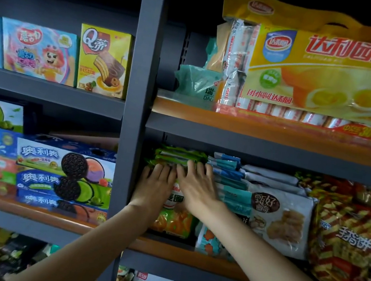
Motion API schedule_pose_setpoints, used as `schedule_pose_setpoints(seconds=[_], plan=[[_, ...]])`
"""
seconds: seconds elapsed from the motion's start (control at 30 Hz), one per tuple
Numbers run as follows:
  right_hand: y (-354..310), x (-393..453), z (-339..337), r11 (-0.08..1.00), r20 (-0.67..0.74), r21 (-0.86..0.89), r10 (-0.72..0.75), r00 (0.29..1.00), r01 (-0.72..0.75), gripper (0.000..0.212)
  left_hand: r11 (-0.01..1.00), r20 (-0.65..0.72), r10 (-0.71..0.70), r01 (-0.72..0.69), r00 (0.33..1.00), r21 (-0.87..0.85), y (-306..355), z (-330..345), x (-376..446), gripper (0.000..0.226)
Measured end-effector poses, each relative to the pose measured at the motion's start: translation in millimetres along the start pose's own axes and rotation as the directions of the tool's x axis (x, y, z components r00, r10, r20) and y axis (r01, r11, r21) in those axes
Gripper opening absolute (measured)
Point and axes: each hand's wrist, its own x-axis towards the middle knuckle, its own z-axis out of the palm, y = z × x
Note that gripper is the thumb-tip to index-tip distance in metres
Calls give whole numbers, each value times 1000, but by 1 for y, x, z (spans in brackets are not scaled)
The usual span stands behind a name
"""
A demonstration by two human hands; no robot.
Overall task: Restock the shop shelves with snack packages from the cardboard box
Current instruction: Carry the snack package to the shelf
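Landmark: the grey shelf upright (137,107) is dividing two bays.
Green snack packages (177,157): lying stacked on the middle shelf (184,253), just right of the upright.
Left hand (154,185): fingers straight and together, pressing flat on the stack beside the upright.
Right hand (196,186): fingers spread straight, pressing the same stack, touching the left hand.
Oreo boxes (62,173): sitting left of the upright.
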Motion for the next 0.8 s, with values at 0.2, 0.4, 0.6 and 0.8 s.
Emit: schedule_pose_setpoints(seconds=[0.2, 0.4, 0.6, 0.8], plan=[[6, 0, -9, 999, 248, -41, -3, 969, 14, 89, 998, 95, 46, -42, 994, -48, -4, -5, -1, 96], [38, -8, -8, 987, 356, 128, 49, 933, -101, 118, 986, 146, 89, -66, 985, -153, -12, -9, 9, 113], [55, -8, 5, 961, 335, 253, 22, 942, -113, 118, 974, 188, 54, -10, 981, -228, -9, -9, 19, 113], [61, -1, -1, 903, 373, 410, -35, 927, -131, 101, 972, 176, 57, -14, 983, -236, -10, -5, 20, 110]])
